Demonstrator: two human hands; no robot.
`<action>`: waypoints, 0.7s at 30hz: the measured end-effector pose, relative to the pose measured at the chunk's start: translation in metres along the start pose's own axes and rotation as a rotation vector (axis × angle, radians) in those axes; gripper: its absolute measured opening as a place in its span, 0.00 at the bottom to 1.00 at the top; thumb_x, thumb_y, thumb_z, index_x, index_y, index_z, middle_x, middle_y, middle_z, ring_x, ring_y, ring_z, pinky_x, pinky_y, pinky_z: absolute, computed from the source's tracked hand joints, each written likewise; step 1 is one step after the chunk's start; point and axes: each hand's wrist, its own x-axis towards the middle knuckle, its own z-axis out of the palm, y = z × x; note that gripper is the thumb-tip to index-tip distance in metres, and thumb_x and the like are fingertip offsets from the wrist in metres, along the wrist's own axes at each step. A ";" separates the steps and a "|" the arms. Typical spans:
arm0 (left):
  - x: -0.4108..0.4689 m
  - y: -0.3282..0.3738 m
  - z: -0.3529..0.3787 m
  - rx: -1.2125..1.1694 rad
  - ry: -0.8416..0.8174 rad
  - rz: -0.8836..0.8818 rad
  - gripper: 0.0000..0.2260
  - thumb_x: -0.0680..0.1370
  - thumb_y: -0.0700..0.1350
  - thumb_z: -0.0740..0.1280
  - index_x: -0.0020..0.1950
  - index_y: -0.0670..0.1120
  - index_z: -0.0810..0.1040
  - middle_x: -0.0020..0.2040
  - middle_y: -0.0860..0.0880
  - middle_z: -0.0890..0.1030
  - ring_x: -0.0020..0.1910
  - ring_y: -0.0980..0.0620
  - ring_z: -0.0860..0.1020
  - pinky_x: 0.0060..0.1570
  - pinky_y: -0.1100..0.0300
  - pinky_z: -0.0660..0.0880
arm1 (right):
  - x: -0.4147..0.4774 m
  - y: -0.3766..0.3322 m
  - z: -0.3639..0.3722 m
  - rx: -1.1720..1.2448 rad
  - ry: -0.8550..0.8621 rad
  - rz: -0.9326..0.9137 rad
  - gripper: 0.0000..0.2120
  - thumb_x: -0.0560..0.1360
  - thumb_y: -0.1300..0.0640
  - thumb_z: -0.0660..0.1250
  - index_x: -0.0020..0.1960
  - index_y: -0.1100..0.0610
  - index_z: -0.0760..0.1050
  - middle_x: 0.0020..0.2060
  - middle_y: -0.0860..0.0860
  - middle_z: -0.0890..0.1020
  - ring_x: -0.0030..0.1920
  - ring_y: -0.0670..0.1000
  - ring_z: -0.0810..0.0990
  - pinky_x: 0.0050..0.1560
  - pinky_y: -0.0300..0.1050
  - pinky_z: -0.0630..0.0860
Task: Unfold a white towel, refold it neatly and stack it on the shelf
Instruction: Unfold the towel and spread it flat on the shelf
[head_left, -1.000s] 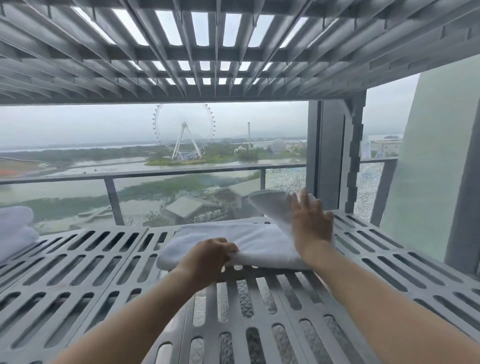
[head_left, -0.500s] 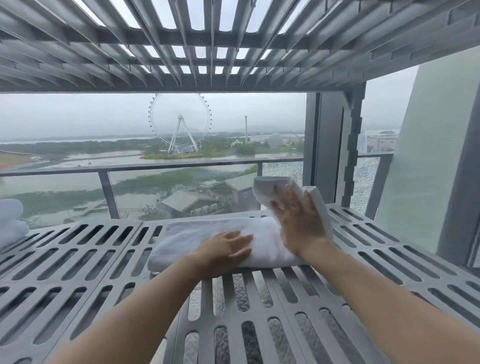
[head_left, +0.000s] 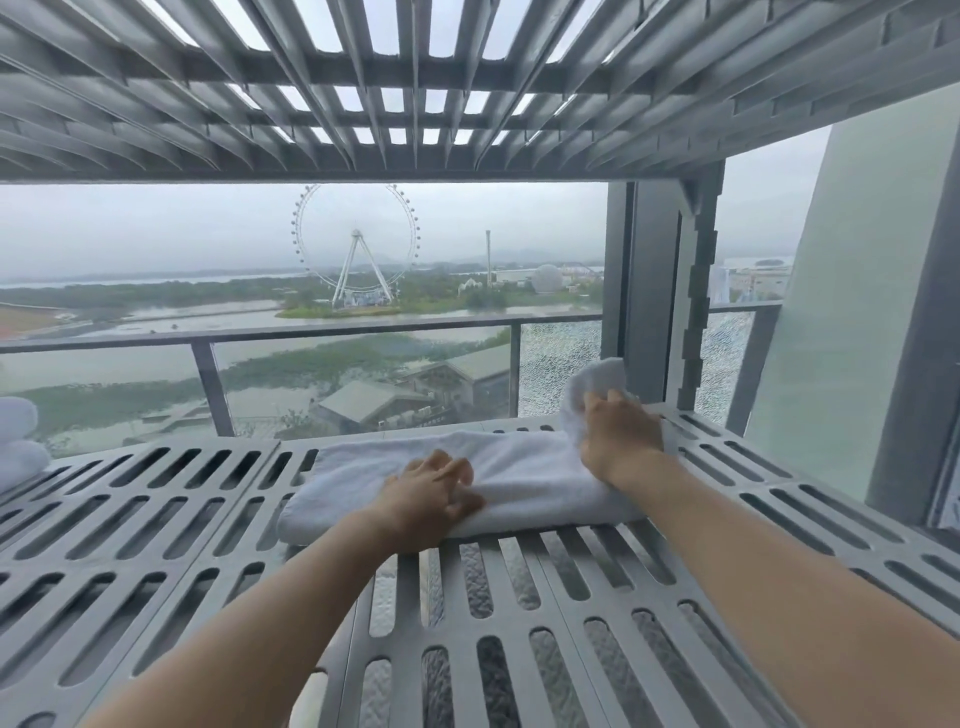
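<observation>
A white towel, folded into a long band, lies across the grey slotted shelf. My left hand rests on the towel's middle near its front edge, fingers spread and pressing down. My right hand grips the towel's right end, which is lifted off the shelf and bunched up above my fingers. The part of the towel under both hands is hidden.
More white towels are stacked at the shelf's far left edge. Another slotted shelf hangs close overhead. A grey upright post stands at the back right, behind it a glass balcony railing.
My right hand has moved further right, taking the raised towel end with it, so the towel lies longer. My left hand shifted from the front edge onto the towel and flattened.
</observation>
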 end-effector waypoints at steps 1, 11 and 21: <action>0.001 0.002 -0.001 -0.007 0.020 0.011 0.13 0.78 0.58 0.56 0.57 0.51 0.67 0.61 0.47 0.69 0.59 0.45 0.69 0.60 0.47 0.67 | 0.000 -0.001 0.000 -0.012 0.025 -0.024 0.16 0.73 0.61 0.63 0.60 0.59 0.70 0.57 0.58 0.73 0.59 0.59 0.70 0.57 0.53 0.70; 0.000 -0.011 -0.032 -0.045 0.452 0.112 0.13 0.77 0.58 0.57 0.49 0.49 0.70 0.45 0.49 0.77 0.42 0.46 0.75 0.36 0.57 0.64 | 0.005 -0.010 -0.007 -0.116 0.151 -0.051 0.13 0.73 0.59 0.60 0.56 0.58 0.74 0.58 0.57 0.72 0.58 0.57 0.70 0.56 0.55 0.69; 0.016 -0.012 -0.012 -0.109 -0.125 -0.053 0.29 0.70 0.55 0.53 0.73 0.61 0.56 0.75 0.51 0.57 0.72 0.48 0.58 0.70 0.47 0.58 | 0.005 0.004 0.025 0.020 -0.373 -0.195 0.26 0.76 0.38 0.47 0.72 0.46 0.60 0.71 0.51 0.65 0.70 0.54 0.64 0.67 0.57 0.58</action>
